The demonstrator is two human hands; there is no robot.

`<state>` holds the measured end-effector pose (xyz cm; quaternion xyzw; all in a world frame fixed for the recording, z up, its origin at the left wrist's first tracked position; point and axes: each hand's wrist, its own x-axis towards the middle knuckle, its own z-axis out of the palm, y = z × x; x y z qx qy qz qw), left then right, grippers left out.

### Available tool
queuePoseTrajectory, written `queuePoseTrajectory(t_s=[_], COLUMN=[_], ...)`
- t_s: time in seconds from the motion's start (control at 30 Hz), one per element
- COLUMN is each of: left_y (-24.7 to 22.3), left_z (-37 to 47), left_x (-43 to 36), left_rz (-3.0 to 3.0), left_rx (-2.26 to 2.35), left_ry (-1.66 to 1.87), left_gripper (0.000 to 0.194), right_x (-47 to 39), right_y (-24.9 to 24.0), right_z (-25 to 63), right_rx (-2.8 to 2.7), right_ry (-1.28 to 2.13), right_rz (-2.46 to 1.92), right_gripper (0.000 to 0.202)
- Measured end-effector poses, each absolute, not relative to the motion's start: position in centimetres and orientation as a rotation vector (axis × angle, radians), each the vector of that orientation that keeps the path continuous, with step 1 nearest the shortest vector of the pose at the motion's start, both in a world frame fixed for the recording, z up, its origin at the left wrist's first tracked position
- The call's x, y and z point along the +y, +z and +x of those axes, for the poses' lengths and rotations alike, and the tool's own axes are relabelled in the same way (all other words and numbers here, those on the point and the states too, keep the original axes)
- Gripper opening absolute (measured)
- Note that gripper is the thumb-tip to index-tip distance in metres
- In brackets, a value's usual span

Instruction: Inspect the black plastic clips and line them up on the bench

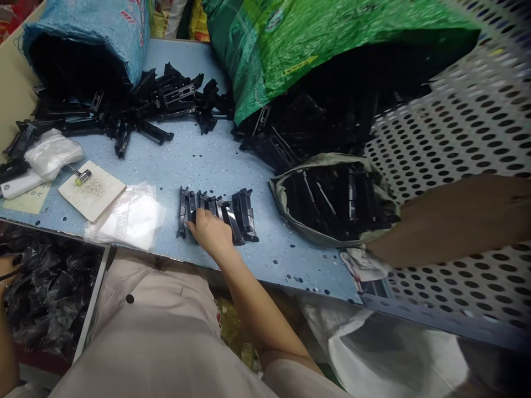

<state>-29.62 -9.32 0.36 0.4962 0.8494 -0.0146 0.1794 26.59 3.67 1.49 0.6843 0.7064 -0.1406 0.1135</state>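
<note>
My right hand [213,232] is closed on a slim black plastic part in a short row on the blue tabletop. The fingers are bent over the part's near end and partly hide it. To the right in the same row, another black plastic part [245,215] lies lengthwise towards me. At the far left edge, my left hand [7,270] is mostly cut off by the frame, with a dark band at the wrist. It is over a bin of bagged black parts [45,293], and its fingers do not show clearly.
Loose black parts [166,97] spill from a blue woven sack [91,25]. A green sack [257,61] holds more. A cloth-rimmed bag of black parts [336,202] stands right, beside a perforated metal panel [468,143]. Clear plastic bags [133,218] and a white square board [92,193] lie left.
</note>
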Motion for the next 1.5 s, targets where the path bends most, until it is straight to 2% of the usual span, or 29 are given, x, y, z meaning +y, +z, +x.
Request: queuePoseTrajectory(t_s=[0.07, 0.17, 0.23, 0.37, 0.43, 0.5, 0.6, 0.7, 0.8, 0.9, 0.97, 1.03, 1.1, 1.17, 1.3, 1.4, 1.5], left_y=[1.0, 2.4, 2.3, -0.4, -1.8, -2.6, -2.8, -2.4, -1.9, -1.2, -0.8, -0.5, -0.4, -0.4, 0.6, 2.3, 3.9], left_z=[-25.5, -14.5, -6.2, 4.3, 5.2, 4.2, 2.3, 1.8, 1.8, 0.9, 0.2, -0.2, -0.2, -0.1, 0.2, 0.7, 1.6], left_x=[-8.2, -6.1, -4.4, -0.6, 0.7, 1.5, 1.8, 1.6, 1.4, 1.2, 0.9, 0.7, 0.8, 1.0, 1.0, -0.7, -3.3], left_rz=[1.292, 1.236, 1.395, 1.984, 2.025, 1.874, 1.502, 1.239, 1.105, 1.077, 1.223, 1.55, 1.899, 2.061, 1.945, 2.013, 2.144], left_rx=[2.283, 1.772, 1.541, 1.642, 1.679, 1.625, 1.496, 1.422, 1.377, 1.406, 1.476, 1.549, 1.57, 1.56, 1.569, 1.378, 1.097], left_ry=[0.068, 0.453, 0.635, 0.681, 0.67, 0.756, 0.922, 1.023, 1.093, 1.189, 1.262, 1.245, 1.088, 0.921, 0.892, 0.789, 0.624], left_gripper=[0.061, 0.055, 0.039, 0.014, 0.008, 0.017, 0.014, 0.018, 0.022, 0.022, 0.017, 0.004, 0.017, 0.033, 0.053, 0.07, 0.077], right_x=[3.4, 3.1, 3.2, 3.4, 3.1, 2.5, 1.5, 1.3, 2.1, 2.9, 2.9, 2.3, 1.1, -0.3, -2.2, -2.0, -1.6], right_y=[1.5, 1.2, 0.9, 0.0, -0.6, -1.0, -1.2, -1.5, -2.3, -3.3, -3.6, -3.5, -3.0, -2.4, -2.5, -3.0, -2.3], right_z=[26.1, 25.4, 25.4, 27.2, 28.6, 29.4, 28.4, 24.7, 21.4, 20.8, 21.8, 23.1, 24.3, 25.0, 24.6, 22.9, 20.7], right_rx=[2.058, 2.071, 2.074, 2.114, 2.136, 2.031, 1.532, 1.101, 0.821, 0.654, 0.645, 0.687, 0.755, 0.81, 0.73, 0.679, 1.071], right_ry=[-0.448, -0.498, -0.542, -0.817, -1.191, -1.873, -2.959, -3.391, -3.542, -3.627, -3.618, -3.578, -3.565, -3.563, -3.427, -3.41, -3.281], right_rz=[1.986, 1.982, 1.998, 2.1, 2.245, 2.317, 1.897, 1.424, 1.278, 1.386, 1.535, 1.672, 1.671, 1.441, 1.044, 1.144, 1.399], right_gripper=[0.031, 0.042, 0.046, 0.037, 0.036, 0.035, 0.037, 0.038, 0.032, 0.029, 0.028, 0.029, 0.031, 0.039, 0.043, 0.035, 0.025])
